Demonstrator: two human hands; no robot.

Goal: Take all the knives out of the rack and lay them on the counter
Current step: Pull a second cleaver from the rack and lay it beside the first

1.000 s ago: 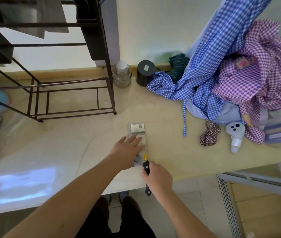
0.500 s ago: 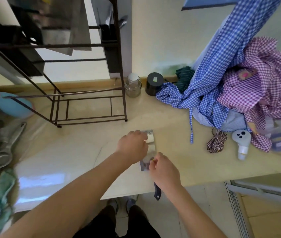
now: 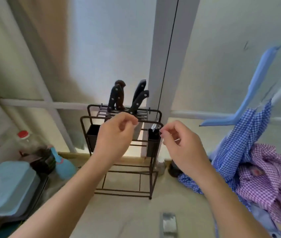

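Up in front of the dark metal wire knife rack [image 3: 121, 152], both hands are raised with nothing in them. The left hand [image 3: 114, 138] has its fingers loosely curled, thumb and forefinger nearly pinched together just at the rack's front top rail. The right hand [image 3: 181, 145] is likewise loosely curled and holds nothing, its fingertips near the rack's right front corner, beside a black rectangular utensil cup [image 3: 153, 141] hung on the rack's right side; a matching black cup [image 3: 93, 137] hangs on the left side.

Behind the hands, 4 knives stand handle-up in the slots along the rack's back top: a black riveted-handle knife [image 3: 113, 98] and a brown-handled knife [image 3: 120, 95] close together on the left, then 2 more black riveted-handle knives, 1 taller [image 3: 140, 87] and 1 shorter [image 3: 138, 102], leaning together on the right. The rack stands on the pale beige desk [image 3: 124, 215] toward its back edge.

Nearer the desk's front edge, a shiny flat steel cleaver blade [image 3: 169, 224] lies on the surface, its handle out of sight. Along the desk's right side sits a heap of blue checked cloth [image 3: 239, 152] and purple checked cloth [image 3: 270, 177]. At the left edge are a pale blue plastic lidded box [image 3: 7, 184] and a clear bottle with a red cap [image 3: 23, 140], both blurred.
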